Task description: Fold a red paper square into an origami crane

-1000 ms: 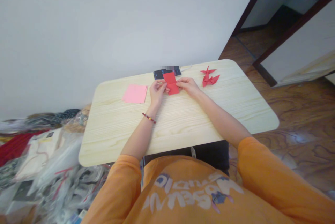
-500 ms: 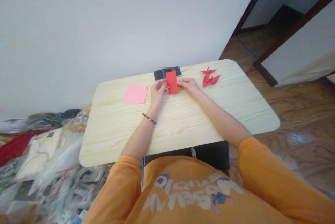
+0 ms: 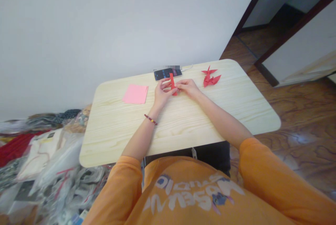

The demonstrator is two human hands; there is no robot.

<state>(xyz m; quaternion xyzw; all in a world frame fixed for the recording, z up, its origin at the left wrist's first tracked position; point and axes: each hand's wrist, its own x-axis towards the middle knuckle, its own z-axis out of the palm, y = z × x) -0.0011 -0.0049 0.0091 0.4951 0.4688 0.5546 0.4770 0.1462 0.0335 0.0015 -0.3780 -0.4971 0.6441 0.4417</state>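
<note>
your left hand and right hand are together, both pinching a narrow folded red paper strip between them, so neither hand is free.

beyond your hands stands a plain white wall, and the pale wood-grain counter lies under them, with your forearms resting across it. to the right of your right hand, past the counter's edge, is a brown wooden floor with a dark-framed doorway farther off. well to the left of your left hand, past the counter's edge, is a heap of plastic bags and cloth, with a red fabric among them. your orange sleeves show nearest you, below both hands.

on the counter, a square of pink paper lies flat just left of your left hand. a phone lies flat just beyond your fingers, and a white cable runs from it. a red origami crane sits just beyond and to the right of your right hand. the red paper strip stands upright between your fingers, its lower end near the counter, in front of the phone. a beaded bracelet circles your left wrist.
</note>
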